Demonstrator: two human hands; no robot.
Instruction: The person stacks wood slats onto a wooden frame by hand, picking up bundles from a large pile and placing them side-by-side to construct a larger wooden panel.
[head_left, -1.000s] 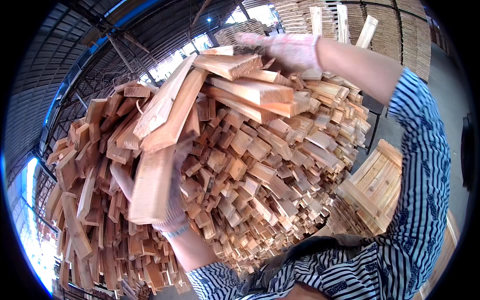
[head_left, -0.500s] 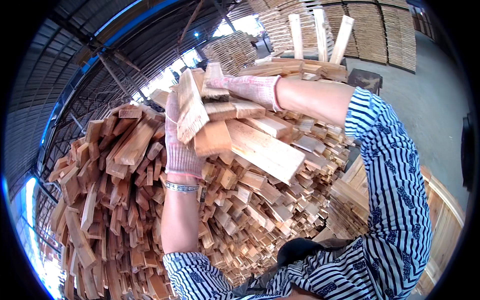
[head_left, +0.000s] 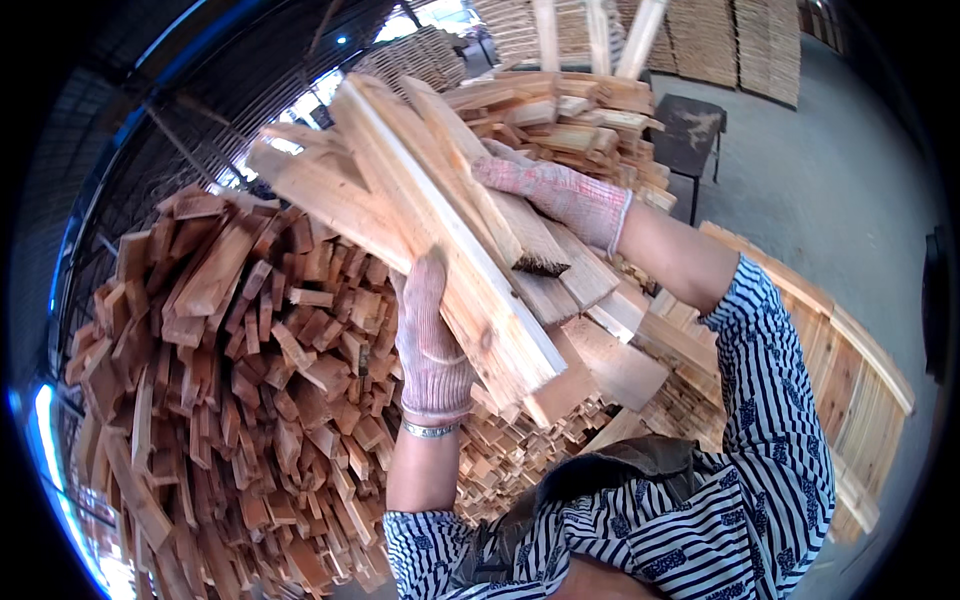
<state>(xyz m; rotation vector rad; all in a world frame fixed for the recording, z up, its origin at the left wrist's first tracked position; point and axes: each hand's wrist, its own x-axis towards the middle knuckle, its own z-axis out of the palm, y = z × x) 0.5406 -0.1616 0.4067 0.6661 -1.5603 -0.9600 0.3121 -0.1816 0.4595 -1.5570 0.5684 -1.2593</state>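
Both of my hands wear pale pinkish knit gloves and grip a loose bundle of pale wooden boards [head_left: 455, 245] from its two sides. My left hand [head_left: 432, 325] is closed on the near left edge, its thumb on top and its fingers hidden beneath. Across the bundle, my right hand [head_left: 555, 195] closes on the far right side, next to a shorter board [head_left: 490, 185] with a dark, rough end. The boards overlap and fan out, tilted over the wood pile.
A tall pile of wooden offcuts [head_left: 250, 400] rises on the left. More boards [head_left: 590, 110] are stacked behind my right hand. A dark table [head_left: 690, 125] stands at the far right, and a wooden panel [head_left: 830, 370] is beside my right arm. Slatted stacks [head_left: 720, 45] stand at the back.
The boards in my hands have moved back toward me and right, away from the far top of the pile. More of their length shows. My left hand has come nearer.
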